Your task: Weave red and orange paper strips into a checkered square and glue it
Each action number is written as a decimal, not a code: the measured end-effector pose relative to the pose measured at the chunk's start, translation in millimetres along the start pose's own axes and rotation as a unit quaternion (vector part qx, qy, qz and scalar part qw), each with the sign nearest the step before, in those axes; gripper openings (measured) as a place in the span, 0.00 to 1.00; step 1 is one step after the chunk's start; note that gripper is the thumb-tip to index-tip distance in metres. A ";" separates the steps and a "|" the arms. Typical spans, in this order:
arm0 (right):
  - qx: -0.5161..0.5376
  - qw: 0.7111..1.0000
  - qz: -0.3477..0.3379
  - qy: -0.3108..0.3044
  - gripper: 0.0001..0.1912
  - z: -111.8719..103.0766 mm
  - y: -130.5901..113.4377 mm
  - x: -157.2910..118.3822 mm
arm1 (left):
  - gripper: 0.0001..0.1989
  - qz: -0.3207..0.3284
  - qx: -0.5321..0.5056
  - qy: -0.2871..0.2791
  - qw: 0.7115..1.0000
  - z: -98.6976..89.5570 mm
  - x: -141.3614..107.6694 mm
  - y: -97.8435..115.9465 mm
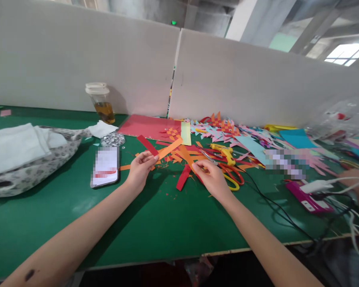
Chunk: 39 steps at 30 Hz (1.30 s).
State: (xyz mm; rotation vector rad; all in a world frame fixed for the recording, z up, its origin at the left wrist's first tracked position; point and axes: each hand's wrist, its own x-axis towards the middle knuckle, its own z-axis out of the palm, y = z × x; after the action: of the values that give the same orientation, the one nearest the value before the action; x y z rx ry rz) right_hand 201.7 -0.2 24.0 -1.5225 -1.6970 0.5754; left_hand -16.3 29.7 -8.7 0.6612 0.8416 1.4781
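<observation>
Between finger and thumb, my left hand [141, 169] pinches a red paper strip [147, 144] and an orange paper strip [171, 148] that cross at the fingertips. My right hand [208, 173] pinches another orange paper strip [185, 153], with a red paper strip [183, 177] crossing it and pointing down. Both pairs are held above the green table [155, 227]. Behind the hands lie loose red and orange paper scraps. Scissors with orange and yellow handles [233, 183] rest just right of my right hand, beside a yellow glue gun [225, 152].
A phone [105, 167] lies left of my left hand, near a bag of small shiny pieces [113, 139] and a lidded drink cup [101, 105]. Cut paper shapes [218, 129] pile along the partition. A pink power strip [309, 198] with cables sits at right, near another person's arm [357, 187].
</observation>
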 end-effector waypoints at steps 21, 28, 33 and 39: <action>0.365 0.898 0.239 0.052 0.14 -1.5 -11.7 -3.3 | 0.17 -0.021 0.152 -0.106 0.982 11.2 -14.4 -6.9; 0.314 0.924 0.194 0.097 0.14 -5.2 -9.9 -1.4 | 0.08 -0.026 0.209 -0.161 0.964 15.1 -19.2 -4.4; 0.285 0.939 0.182 0.070 0.15 -6.5 -14.2 -2.9 | 0.10 -0.038 0.220 -0.154 0.962 15.6 -18.2 -4.1; 0.284 0.935 0.192 0.089 0.17 -1.0 -12.1 -1.5 | 0.12 -0.040 0.222 -0.190 0.956 13.3 -18.6 -8.9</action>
State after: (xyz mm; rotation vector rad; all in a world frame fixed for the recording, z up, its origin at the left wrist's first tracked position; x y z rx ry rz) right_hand 194.9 -4.0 33.5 -1.4178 -0.9722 0.9994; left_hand 1.3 12.6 -6.9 1.1890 0.8893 1.0424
